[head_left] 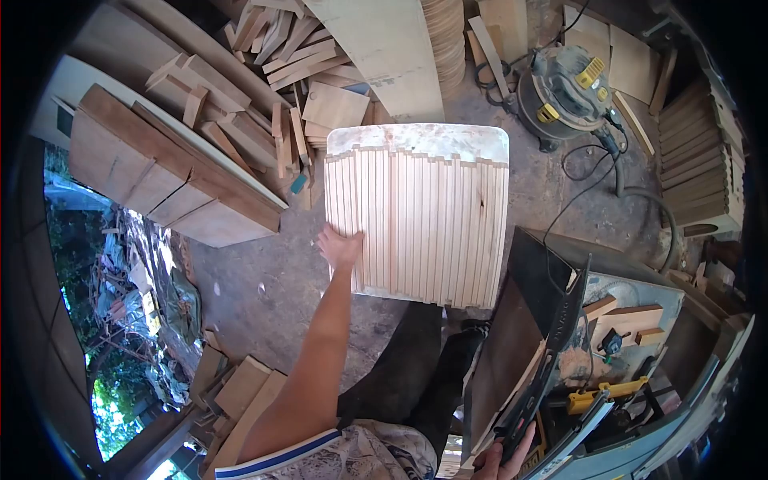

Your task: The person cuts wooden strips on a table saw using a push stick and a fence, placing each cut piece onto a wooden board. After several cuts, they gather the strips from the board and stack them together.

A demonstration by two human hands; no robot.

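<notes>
Long thin wooden strips [424, 224] lie side by side on a pale, white-topped surface [416, 138], their far ends uneven. My left hand [342, 246] rests on the strips at the left edge, fingers spread over them and holding nothing. Down at the lower right, my right hand [504, 462] has its fingers around a black object [512, 440], partly cut off by the frame's bottom, beside the machine with the yellow part. What the black object is cannot be made out.
A vacuum [564, 92] with a hose stands at the upper right. A table machine [624, 344] with wood offcuts on it is at the right. Stacked boards [160, 168] and a scrap pile [296, 48] fill the upper left. More blocks [244, 388] lie lower left.
</notes>
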